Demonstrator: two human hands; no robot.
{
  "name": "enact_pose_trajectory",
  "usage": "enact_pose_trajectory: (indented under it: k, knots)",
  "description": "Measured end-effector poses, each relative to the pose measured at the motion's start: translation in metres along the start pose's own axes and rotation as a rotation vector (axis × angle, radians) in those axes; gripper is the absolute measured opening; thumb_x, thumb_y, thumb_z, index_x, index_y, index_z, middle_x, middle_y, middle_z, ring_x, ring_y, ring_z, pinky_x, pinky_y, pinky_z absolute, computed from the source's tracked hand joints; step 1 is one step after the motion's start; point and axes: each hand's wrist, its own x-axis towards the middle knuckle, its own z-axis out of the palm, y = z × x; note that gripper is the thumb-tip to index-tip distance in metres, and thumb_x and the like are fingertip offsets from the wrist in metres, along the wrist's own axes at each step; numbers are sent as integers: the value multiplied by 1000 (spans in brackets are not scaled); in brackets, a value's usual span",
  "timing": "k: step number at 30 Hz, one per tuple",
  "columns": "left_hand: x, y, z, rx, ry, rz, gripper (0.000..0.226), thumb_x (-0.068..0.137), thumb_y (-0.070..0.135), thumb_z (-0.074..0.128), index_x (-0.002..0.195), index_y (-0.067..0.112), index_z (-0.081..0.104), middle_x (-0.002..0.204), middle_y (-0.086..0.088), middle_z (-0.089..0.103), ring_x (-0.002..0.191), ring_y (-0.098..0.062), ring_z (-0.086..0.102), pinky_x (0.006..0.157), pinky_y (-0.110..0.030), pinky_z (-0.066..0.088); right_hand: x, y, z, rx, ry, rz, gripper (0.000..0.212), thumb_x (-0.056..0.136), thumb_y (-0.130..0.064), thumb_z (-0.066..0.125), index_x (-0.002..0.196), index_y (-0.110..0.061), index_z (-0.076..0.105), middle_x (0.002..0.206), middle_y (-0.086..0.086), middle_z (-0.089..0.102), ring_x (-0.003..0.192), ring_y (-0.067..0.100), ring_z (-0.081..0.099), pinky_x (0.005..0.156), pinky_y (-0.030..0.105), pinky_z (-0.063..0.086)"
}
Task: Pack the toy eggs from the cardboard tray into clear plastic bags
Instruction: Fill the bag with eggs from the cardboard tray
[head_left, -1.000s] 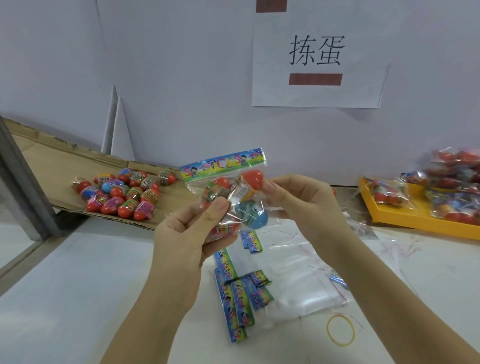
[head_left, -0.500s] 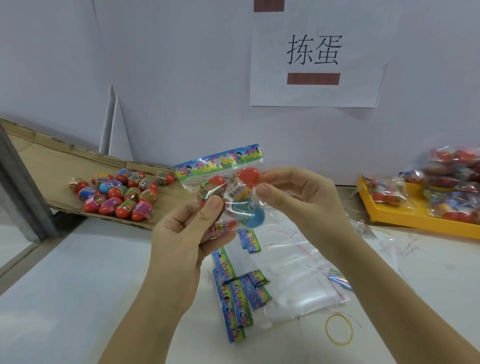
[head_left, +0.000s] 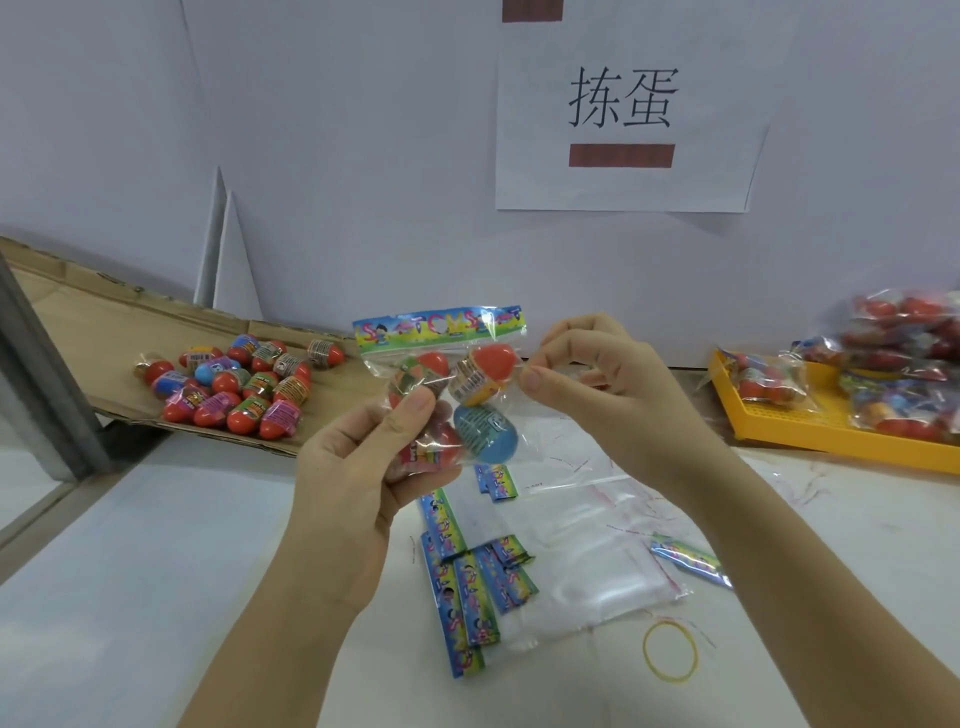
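Head view: a clear plastic bag (head_left: 457, 395) with a colourful printed strip along its top is held up above the white table (head_left: 130, 571). Several toy eggs are inside it, red ones and a blue egg (head_left: 485, 434) at the bottom. The left hand (head_left: 358, 467) grips the bag's lower left side, thumb pressed on the front and fingers curled behind. The right hand (head_left: 597, 384) pinches the bag's right edge between thumb and forefinger.

To the left of the bag, loose eggs (head_left: 244, 387) lie clustered on the cardboard tray (head_left: 78, 332). Below the bag, empty bags (head_left: 571, 545) lie flat in a pile on the table, and a yellow rubber band (head_left: 670, 652) lies beyond them. Far to the right of the bag, filled bags (head_left: 909, 364) are heaped on a yellow tray (head_left: 810, 431). Above the bag, a paper sign (head_left: 623, 114) hangs on the wall.
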Motion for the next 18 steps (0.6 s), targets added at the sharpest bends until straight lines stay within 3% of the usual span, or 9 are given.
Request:
enact_pose_trajectory:
  k: [5,7,9,11,18]
  knots:
    - [0,-1,1,-12,-4,-2,26,53,36,75,74,22,80,82,-4,76,68,-16,73,59,-30,61,0,0,1,6,7,14,9,84,-30,66,76,-32,66,93,-12,59,80,0,57,78,23,46]
    - [0,-2,1,-17,11,5,27,51,37,76,75,24,80,83,-4,77,69,-17,74,59,-30,60,0,0,3,83,42,35,3,86,-30,66,83,-31,65,86,-15,67,79,-2,60,72,15,45]
    - [0,-3,1,-22,21,11,29,51,37,77,76,24,80,84,-5,77,70,-18,74,59,-29,60,0,0,4,142,38,74,22,72,-49,68,86,-32,66,84,-20,70,78,-4,62,67,11,45]
    - [0,-3,1,-9,25,20,31,51,37,78,79,23,80,82,-5,76,70,-17,74,60,-30,60,0,1,6,137,8,99,34,57,-60,67,79,-34,71,85,-15,72,79,-1,64,69,16,45]
    - [0,-2,2,71,0,59,34,48,36,79,81,25,80,83,-5,77,73,-15,73,59,-25,58,0,2,5,283,36,154,37,57,-59,65,78,-29,75,81,-8,74,76,2,63,74,25,48]
